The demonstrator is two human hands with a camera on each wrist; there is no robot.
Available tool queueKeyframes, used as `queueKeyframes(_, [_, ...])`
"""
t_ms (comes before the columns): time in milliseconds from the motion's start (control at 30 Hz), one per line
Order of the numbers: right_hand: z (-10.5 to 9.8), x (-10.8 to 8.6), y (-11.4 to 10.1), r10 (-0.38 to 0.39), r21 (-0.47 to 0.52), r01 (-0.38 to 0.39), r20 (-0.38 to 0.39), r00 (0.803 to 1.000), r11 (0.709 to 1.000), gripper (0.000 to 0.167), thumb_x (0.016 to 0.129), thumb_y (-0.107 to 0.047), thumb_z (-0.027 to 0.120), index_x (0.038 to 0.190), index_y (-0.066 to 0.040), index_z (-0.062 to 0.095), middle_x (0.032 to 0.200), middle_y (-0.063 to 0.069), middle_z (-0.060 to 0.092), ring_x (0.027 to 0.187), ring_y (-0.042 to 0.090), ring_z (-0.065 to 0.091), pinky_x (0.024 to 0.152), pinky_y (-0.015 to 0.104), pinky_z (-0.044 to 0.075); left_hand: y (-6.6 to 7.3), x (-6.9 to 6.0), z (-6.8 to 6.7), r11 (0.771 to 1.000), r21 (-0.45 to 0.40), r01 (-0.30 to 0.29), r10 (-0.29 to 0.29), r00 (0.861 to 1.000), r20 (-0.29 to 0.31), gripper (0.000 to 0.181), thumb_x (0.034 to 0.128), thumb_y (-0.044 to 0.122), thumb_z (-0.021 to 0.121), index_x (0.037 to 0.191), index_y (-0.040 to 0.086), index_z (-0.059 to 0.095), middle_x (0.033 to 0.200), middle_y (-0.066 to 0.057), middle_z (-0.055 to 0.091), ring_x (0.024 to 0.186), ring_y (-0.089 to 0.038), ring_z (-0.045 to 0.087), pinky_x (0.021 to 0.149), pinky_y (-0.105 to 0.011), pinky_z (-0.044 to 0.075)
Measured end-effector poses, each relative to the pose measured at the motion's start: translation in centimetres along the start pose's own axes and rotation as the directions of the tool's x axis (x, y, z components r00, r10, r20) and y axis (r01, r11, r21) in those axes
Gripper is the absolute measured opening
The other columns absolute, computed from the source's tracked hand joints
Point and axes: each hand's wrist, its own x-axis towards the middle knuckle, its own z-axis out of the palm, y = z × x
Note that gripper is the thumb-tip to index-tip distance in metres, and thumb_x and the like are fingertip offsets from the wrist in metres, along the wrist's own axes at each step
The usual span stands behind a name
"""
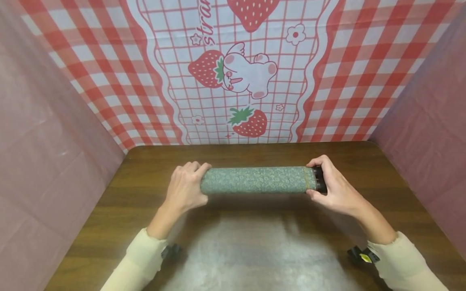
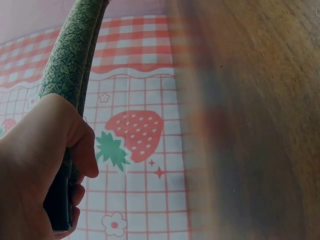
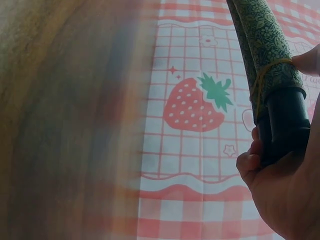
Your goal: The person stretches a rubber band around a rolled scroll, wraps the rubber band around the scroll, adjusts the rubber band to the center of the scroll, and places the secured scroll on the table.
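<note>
A long green patterned roll (image 1: 256, 180) with black ends is held level above the wooden table in the head view. The left hand (image 1: 187, 186) grips its left end, thumb below and fingers over the top. At the other end the right hand (image 1: 336, 188) pinches the roll beside its black end, thumb and fingers on opposite sides. A thin yellow band (image 3: 265, 72) circles the roll near the right hand (image 3: 285, 185) in the right wrist view. The left wrist view has the left hand (image 2: 45, 155) wrapped round the roll (image 2: 72, 55) and its dark end.
The wooden table (image 1: 120, 210) has a glossy, bright reflection near its front. Behind it hangs a red-and-white checked cloth (image 1: 349, 72) with strawberries and a cartoon animal. Pinkish cloth (image 1: 40, 141) hangs at both sides. Small dark devices are at both wrists.
</note>
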Motion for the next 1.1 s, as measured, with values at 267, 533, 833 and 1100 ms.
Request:
queueKeyframes(267, [0.6,-0.3,-0.3,0.025,-0.059,-0.024,0.023,0.999,0.998,0.072,0.075,-0.011,0.090,0.140,-0.006,0.059,0.128,0.007,0.059,0.112,-0.003,0.047,0.094,0.017,0.041,-0.1,-0.6,-0.1,1.000,0.001,0.002,-0.002,1.000,0.007,0.071,0.0566,0.016,0.091,0.125,0.014,0.075,0.096,-0.008,0.074,0.089,-0.030,0.070,0.076,-0.047,0.058])
queueKeyframes(533, [0.7,-0.6,-0.3,-0.003,-0.034,0.005,0.044,0.999,0.999,0.076,0.075,-0.011,0.089,0.143,-0.002,0.055,0.134,0.010,0.060,0.119,-0.003,0.048,0.101,0.010,0.037,-0.4,-1.1,0.0,1.000,0.001,-0.026,0.026,1.000,-0.016,0.070,0.0554,0.015,0.089,0.125,0.012,0.076,0.094,-0.008,0.074,0.087,-0.029,0.070,0.073,-0.047,0.058])
queueKeyframes(833, [1.1,-0.5,-0.3,0.009,-0.043,-0.008,0.029,1.000,0.999,0.073,0.072,-0.010,0.090,0.137,-0.003,0.057,0.128,0.009,0.060,0.114,-0.002,0.049,0.097,0.013,0.040,-0.5,-1.6,0.2,1.000,0.006,-0.018,0.018,0.999,-0.033,0.072,0.0542,0.014,0.089,0.125,0.013,0.076,0.095,-0.008,0.074,0.089,-0.029,0.070,0.073,-0.045,0.058])
queueKeyframes(1100, [1.5,-0.7,-0.3,0.024,-0.059,-0.021,0.046,0.999,0.998,0.072,0.076,-0.011,0.091,0.143,-0.009,0.063,0.131,0.006,0.061,0.115,-0.001,0.048,0.096,0.018,0.042,-0.6,-1.8,0.3,1.000,0.005,-0.010,0.010,1.000,-0.027,0.073,0.0531,0.015,0.091,0.125,0.013,0.076,0.096,-0.009,0.075,0.089,-0.029,0.070,0.075,-0.047,0.060])
